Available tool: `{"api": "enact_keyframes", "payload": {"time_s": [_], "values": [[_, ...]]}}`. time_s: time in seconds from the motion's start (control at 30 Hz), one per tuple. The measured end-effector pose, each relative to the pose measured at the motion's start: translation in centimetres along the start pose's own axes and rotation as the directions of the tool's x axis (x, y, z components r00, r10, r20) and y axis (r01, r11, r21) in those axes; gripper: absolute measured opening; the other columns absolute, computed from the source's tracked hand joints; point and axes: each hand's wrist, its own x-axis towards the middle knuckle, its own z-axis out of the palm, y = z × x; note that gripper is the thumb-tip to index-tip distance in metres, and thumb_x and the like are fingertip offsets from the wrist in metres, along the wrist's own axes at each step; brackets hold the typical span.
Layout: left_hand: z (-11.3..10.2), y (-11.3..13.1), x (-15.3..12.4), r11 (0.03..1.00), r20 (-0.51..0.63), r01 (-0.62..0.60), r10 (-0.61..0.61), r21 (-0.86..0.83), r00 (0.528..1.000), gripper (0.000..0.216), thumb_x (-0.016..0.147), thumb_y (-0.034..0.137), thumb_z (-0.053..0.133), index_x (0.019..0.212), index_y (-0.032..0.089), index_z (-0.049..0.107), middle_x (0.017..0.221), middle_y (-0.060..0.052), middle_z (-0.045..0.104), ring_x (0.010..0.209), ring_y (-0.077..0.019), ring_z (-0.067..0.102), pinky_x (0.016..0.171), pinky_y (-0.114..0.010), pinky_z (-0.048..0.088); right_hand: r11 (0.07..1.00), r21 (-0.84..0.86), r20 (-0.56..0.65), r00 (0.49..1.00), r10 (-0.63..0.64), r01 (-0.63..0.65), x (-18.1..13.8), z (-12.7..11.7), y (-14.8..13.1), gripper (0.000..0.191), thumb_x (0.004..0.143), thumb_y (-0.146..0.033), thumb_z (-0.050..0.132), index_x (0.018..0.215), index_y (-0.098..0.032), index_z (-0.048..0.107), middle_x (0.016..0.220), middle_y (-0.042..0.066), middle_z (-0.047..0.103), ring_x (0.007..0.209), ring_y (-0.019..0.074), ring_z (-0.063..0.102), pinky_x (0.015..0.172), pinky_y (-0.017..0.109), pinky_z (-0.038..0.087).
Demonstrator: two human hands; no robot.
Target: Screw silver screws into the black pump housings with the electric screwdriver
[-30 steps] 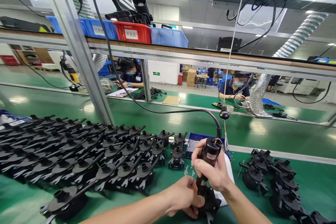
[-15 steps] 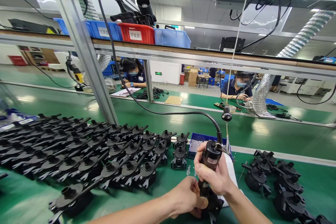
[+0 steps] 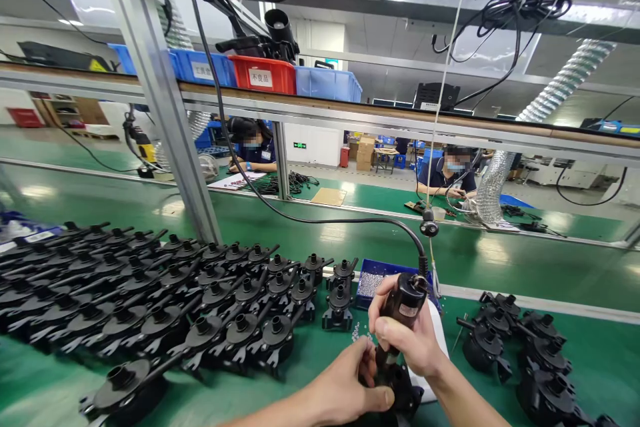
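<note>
My right hand (image 3: 417, 340) is wrapped round a black corded electric screwdriver (image 3: 404, 303), held upright with its cable leaving the top. The screwdriver's lower end meets a black plastic part (image 3: 407, 392); the tip itself is hidden. At the bottom of the view, my left hand (image 3: 350, 380) grips that part from the left, thumb pressed along it. Several small loose screws (image 3: 356, 332) lie just beyond my left hand. Behind the screwdriver stands a blue bin (image 3: 364, 301) of small metal pieces. A white sheet or pad (image 3: 436, 330) shows beside my right wrist.
Rows of black plastic assemblies (image 3: 160, 317) fill the left of the green bench, and a smaller group (image 3: 550, 350) stands at right. A metal post (image 3: 170, 100) and a shelf with a red bin (image 3: 265, 75) rise ahead. Two people sit at the bench beyond.
The view has shifted slightly. My left thumb lies further along the black part, which shows a little more. Both hands keep their hold.
</note>
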Motion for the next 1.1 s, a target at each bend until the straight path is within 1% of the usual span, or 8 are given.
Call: {"api": "enact_keyframes", "payload": {"time_s": [0.1, 0.2, 0.27, 0.37, 0.43, 0.53, 0.73, 1.1], "values": [[-0.1, -0.4, 0.1, 0.957, 0.182, -0.247, 0.273, -0.15, 0.945, 0.094, 0.07, 0.047, 0.094, 0.145, 0.021, 0.043, 0.146, -0.014, 0.056, 0.14, -0.0328, 0.054, 0.113, -0.042, 0.047, 0.999, 0.033, 0.02, 0.999, -0.036, 0.035, -0.2, -0.5, 0.4, 0.036, 0.092, -0.042, 0.083, 0.113, -0.024, 0.06, 0.08, 0.0, 0.069, 0.05, 0.01, 0.045, 0.05, 0.023, 0.039], [0.3, -0.6, 0.2, 0.903, 0.318, -0.287, 0.387, -0.318, 0.865, 0.101, 0.074, 0.05, 0.094, 0.148, 0.023, 0.03, 0.142, -0.016, 0.058, 0.137, -0.0302, 0.059, 0.118, -0.043, 0.043, 0.991, 0.115, 0.002, 0.998, -0.064, 0.063, -0.4, -1.0, -0.5, 0.03, 0.094, -0.041, 0.082, 0.112, -0.026, 0.062, 0.081, 0.0, 0.069, 0.047, 0.0089, 0.043, 0.046, 0.022, 0.036], [0.7, -0.5, -0.1, 0.914, 0.265, -0.238, 0.331, -0.329, 0.906, 0.094, 0.07, 0.043, 0.096, 0.138, 0.025, 0.033, 0.126, -0.01, 0.065, 0.117, -0.0252, 0.067, 0.106, -0.037, 0.049, 0.977, 0.183, -0.072, 0.993, -0.094, 0.106, -0.3, -1.4, -2.0, 0.025, 0.094, -0.038, 0.08, 0.11, -0.027, 0.064, 0.079, -0.001, 0.067, 0.045, 0.0085, 0.042, 0.045, 0.021, 0.034], [0.7, 0.2, -1.1, 0.964, 0.026, -0.174, 0.183, -0.202, 0.983, 0.095, 0.054, 0.027, 0.099, 0.127, 0.026, 0.038, 0.105, 0.002, 0.061, 0.089, -0.0155, 0.061, 0.082, -0.026, 0.047, 0.95, 0.22, -0.308, 0.94, -0.15, 0.224, 0.1, -2.1, -4.8, 0.019, 0.091, -0.032, 0.079, 0.105, -0.026, 0.068, 0.074, -0.002, 0.061, 0.044, 0.0083, 0.044, 0.044, 0.02, 0.036], [0.4, 0.9, -1.9, 0.99, -0.123, -0.098, 0.085, -0.104, 0.989, 0.089, 0.051, 0.021, 0.096, 0.123, 0.026, 0.043, 0.094, 0.007, 0.055, 0.08, -0.0132, 0.052, 0.07, -0.024, 0.041, 0.941, 0.194, -0.466, 0.87, -0.161, 0.278, 0.4, -2.8, -6.2, 0.017, 0.087, -0.027, 0.078, 0.101, -0.024, 0.07, 0.073, -0.002, 0.059, 0.045, 0.0089, 0.047, 0.045, 0.02, 0.041], [0.0, 1.8, -2.6, 0.999, -0.212, -0.005, -0.006, -0.049, 0.977, 0.067, 0.057, 0.023, 0.091, 0.109, 0.026, 0.049, 0.081, 0.009, 0.051, 0.074, -0.0132, 0.048, 0.064, -0.024, 0.036, 0.942, 0.149, -0.584, 0.795, -0.162, 0.301, 0.8, -3.5, -6.8, 0.016, 0.083, -0.023, 0.076, 0.098, -0.023, 0.07, 0.073, -0.002, 0.059, 0.046, 0.01, 0.048, 0.046, 0.02, 0.046], [-0.2, 1.6, -2.7, 0.998, -0.257, 0.052, -0.043, 0.026, 0.965, 0.059, 0.055, 0.026, 0.093, 0.096, 0.027, 0.05, 0.075, 0.01, 0.046, 0.07, -0.0129, 0.045, 0.058, -0.025, 0.03, 0.959, 0.133, -0.571, 0.81, -0.13, 0.248, 1.0, -3.7, -5.7, 0.018, 0.084, -0.024, 0.076, 0.1, -0.023, 0.068, 0.075, -0.001, 0.059, 0.048, 0.0107, 0.048, 0.048, 0.021, 0.048], [-0.2, 1.5, -2.7, 0.998, -0.261, 0.054, -0.049, 0.014, 0.964, 0.057, 0.054, 0.026, 0.092, 0.094, 0.026, 0.053, 0.073, 0.009, 0.05, 0.068, -0.0138, 0.049, 0.055, -0.025, 0.03, 0.97, 0.165, -0.53, 0.845, -0.065, 0.178, 0.9, -3.3, -5.3, 0.017, 0.086, -0.029, 0.077, 0.099, -0.022, 0.068, 0.075, 0.0, 0.059, 0.048, 0.0117, 0.047, 0.049, 0.023, 0.045]]}}
